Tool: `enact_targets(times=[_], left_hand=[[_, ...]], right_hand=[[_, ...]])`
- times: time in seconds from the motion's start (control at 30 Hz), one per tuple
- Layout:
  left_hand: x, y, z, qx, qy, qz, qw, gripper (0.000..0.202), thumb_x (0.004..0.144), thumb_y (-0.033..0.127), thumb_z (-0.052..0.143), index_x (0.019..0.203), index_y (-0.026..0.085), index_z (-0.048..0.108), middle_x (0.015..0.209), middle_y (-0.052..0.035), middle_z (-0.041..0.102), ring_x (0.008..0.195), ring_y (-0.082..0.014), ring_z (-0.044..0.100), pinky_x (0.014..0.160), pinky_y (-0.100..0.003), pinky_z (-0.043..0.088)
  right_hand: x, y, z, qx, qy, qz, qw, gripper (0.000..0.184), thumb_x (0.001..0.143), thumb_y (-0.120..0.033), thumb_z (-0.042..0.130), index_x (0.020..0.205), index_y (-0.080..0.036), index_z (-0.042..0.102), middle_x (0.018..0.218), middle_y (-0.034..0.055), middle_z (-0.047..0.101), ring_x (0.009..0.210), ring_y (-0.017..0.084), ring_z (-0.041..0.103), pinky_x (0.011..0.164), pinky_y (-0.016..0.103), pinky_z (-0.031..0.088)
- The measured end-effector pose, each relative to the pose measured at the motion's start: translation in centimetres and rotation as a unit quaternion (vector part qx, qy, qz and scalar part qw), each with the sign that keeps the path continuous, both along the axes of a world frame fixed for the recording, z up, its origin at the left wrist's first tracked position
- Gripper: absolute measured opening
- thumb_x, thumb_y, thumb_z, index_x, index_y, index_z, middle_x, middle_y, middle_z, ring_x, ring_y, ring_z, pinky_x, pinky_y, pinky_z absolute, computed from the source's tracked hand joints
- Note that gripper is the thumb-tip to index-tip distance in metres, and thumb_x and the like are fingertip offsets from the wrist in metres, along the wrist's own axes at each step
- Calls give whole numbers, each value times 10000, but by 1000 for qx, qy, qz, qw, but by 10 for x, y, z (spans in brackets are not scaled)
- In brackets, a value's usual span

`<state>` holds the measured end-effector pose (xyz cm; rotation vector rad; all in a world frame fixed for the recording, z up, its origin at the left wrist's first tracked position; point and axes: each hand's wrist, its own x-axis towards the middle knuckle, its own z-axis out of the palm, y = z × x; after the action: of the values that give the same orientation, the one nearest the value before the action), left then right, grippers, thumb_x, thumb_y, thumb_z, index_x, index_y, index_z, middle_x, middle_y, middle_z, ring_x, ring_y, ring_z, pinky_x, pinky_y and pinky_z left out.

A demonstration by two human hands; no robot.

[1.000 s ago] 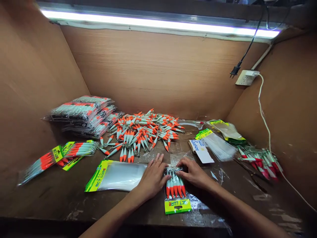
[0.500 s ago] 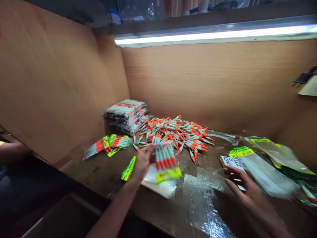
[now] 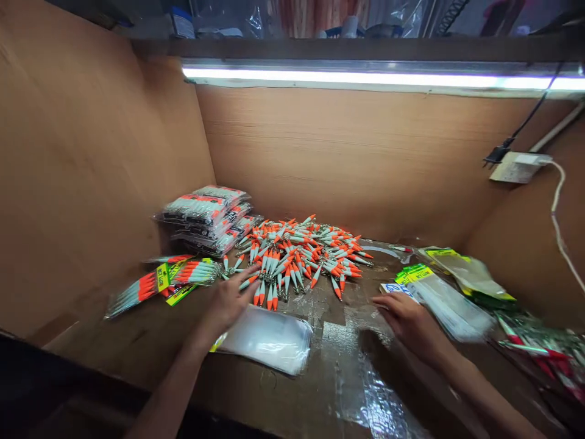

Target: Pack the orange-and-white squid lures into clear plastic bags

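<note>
My left hand (image 3: 231,300) is open, fingers stretched toward the near left side of a heap of orange-and-white spindle-shaped fishing tackle pieces (image 3: 301,250) with metal end fittings. Just beneath it lies a stack of clear plastic bags (image 3: 269,338), a yellow-green header showing at its left end. At right, my right hand (image 3: 402,314) has its fingertips drawn together beside a small white box with blue lettering (image 3: 393,289). Whether anything small sits between those fingertips is not visible. Filled header-card packs (image 3: 141,291) lie left of my left hand.
Larger bagged bundles (image 3: 205,213) are piled in the back left corner. More clear bags with yellow-green headers (image 3: 450,305) lie at right, near red-and-green items (image 3: 548,353). Wooden panels (image 3: 338,158) enclose the table; a power socket (image 3: 518,167) hangs at right.
The filled pack that was in my left hand has left it, and that hand is empty beside the heap. My right fingers have drawn closer together. The view has turned rightward.
</note>
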<state>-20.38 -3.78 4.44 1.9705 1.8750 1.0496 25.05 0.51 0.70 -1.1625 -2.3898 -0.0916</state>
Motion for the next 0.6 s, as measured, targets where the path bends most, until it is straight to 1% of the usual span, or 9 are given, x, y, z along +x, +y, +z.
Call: enact_targets(times=[0.03,0.1,0.17,0.27,0.33,0.4,0.47,0.53,0.6], left_hand=[[17,2,4,-26,30,-76,996,402,923,406,528,1284,258,623,1267,-66,687,1161,-262,636,991,-376,466],[37,5,9,-74,81,-176,978,300,894,359,578,1158,266,688,1132,-38,734,1036,-232,675,923,-328,488],[39,8,8,-98,130,-194,967,228,850,320,635,1053,248,711,1028,-41,737,955,-232,674,848,-318,500],[18,4,-8,-81,173,-159,969,207,817,288,677,1015,236,705,1012,-55,709,956,-247,656,834,-334,502],[-1,-4,-22,-50,156,-167,972,213,853,298,654,1056,253,697,1059,-53,697,997,-237,654,883,-338,502],[-16,-12,-31,-22,135,-166,977,228,896,328,616,1107,272,683,1076,-45,695,1002,-230,663,895,-336,514],[-20,-18,-34,6,132,-152,980,228,919,356,596,1121,291,679,1107,-37,691,1025,-237,661,906,-346,523],[-8,-20,-28,43,137,-142,979,224,926,362,592,1125,301,675,1126,-35,688,1054,-251,652,925,-368,523],[20,-18,-16,63,140,-158,975,253,932,330,590,1178,309,648,1165,-36,673,1101,-255,631,959,-391,512]], right_hand=[[-22,8,9,-8,-19,31,999,295,993,-186,436,1163,-240,670,1123,79,680,1012,208,628,869,324,518],[-60,30,19,3,-82,89,993,367,961,-88,431,1172,-266,673,1136,74,670,1042,211,603,866,316,503],[-86,52,22,18,-152,118,981,368,914,-65,494,1166,-255,682,1163,96,651,1037,227,592,865,334,497],[-98,72,19,23,-204,139,969,361,891,-90,546,1184,-254,677,1188,105,639,1090,240,571,902,347,479],[-86,69,14,21,-180,87,980,393,904,-119,537,1259,-257,633,1243,104,623,1125,234,565,947,345,462],[-58,54,6,13,-149,-37,988,463,905,-227,571,1368,-227,549,1353,140,569,1158,271,565,969,388,460],[-21,32,-5,-9,-147,-177,973,681,847,-395,650,1458,-173,447,1463,217,470,1188,370,559,940,487,473],[16,9,-17,-54,-170,-235,956,769,813,-384,670,1500,-184,388,1505,238,428,1195,408,572,879,497,500],[45,-8,-22,-88,-156,-262,948,661,845,-240,593,1482,-186,426,1425,239,528,1059,361,671,779,418,533]])
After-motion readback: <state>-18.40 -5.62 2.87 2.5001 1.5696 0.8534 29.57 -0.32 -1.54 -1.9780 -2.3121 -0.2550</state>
